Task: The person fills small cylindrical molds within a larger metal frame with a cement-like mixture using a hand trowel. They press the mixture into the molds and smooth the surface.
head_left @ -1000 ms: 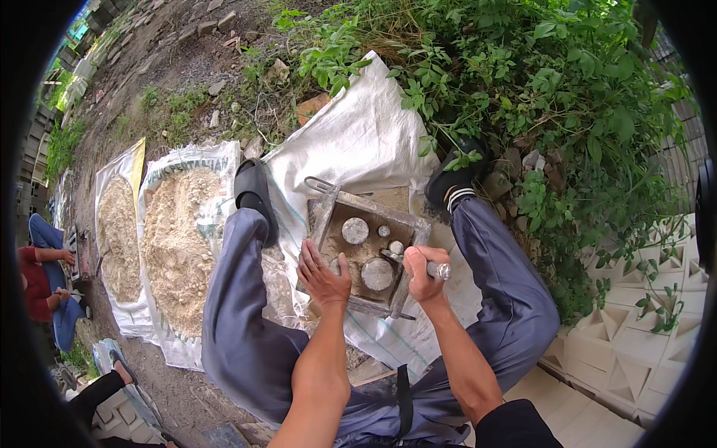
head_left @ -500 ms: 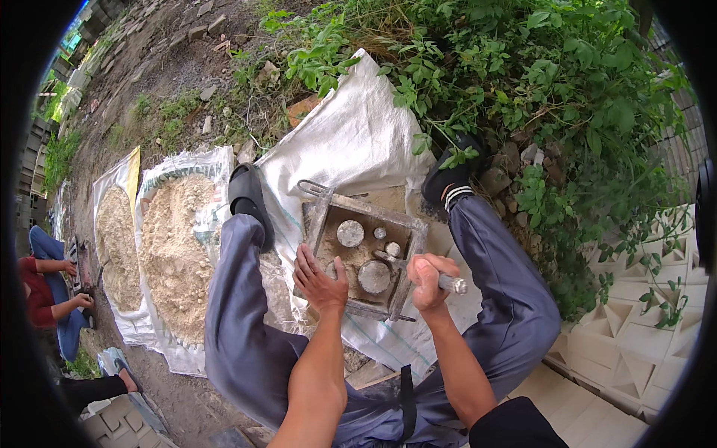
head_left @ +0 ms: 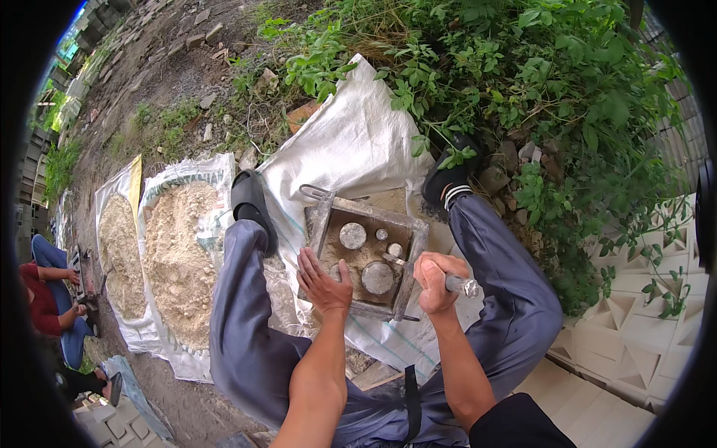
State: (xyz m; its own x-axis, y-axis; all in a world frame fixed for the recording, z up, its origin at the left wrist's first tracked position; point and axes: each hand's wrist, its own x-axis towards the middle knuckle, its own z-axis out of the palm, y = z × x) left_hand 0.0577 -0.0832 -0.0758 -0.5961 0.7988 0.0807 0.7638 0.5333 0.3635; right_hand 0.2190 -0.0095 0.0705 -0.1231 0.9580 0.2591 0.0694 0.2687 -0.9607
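Note:
A square wooden-looking mould frame (head_left: 413,249) lies on a white woven sack between my legs, dusted grey. Inside it, packed sand surrounds several round pale discs, among them an upper one (head_left: 352,236) and a bigger one (head_left: 377,277). My left hand (head_left: 327,285) rests with fingers stretched over the frame's near-left corner, holding nothing. Beyond the frame's right side, my right hand (head_left: 439,282) is closed round a grey rod-like tool (head_left: 464,287). Its thin flat tip reaches left over the sand beside a small disc; whether it touches is hard to tell.
Two sacks with heaped tan sand (head_left: 179,261) lie to the left. A person in a red top (head_left: 56,302) sits at the far left, with another person's foot lower down. Leafy plants (head_left: 515,97) crowd the far right, above pale patterned blocks (head_left: 627,328).
My right hand and the rod-like tool have shifted slightly right, and the tip has moved a little right too. My left hand stays on the frame's corner. The whole view has shifted slightly.

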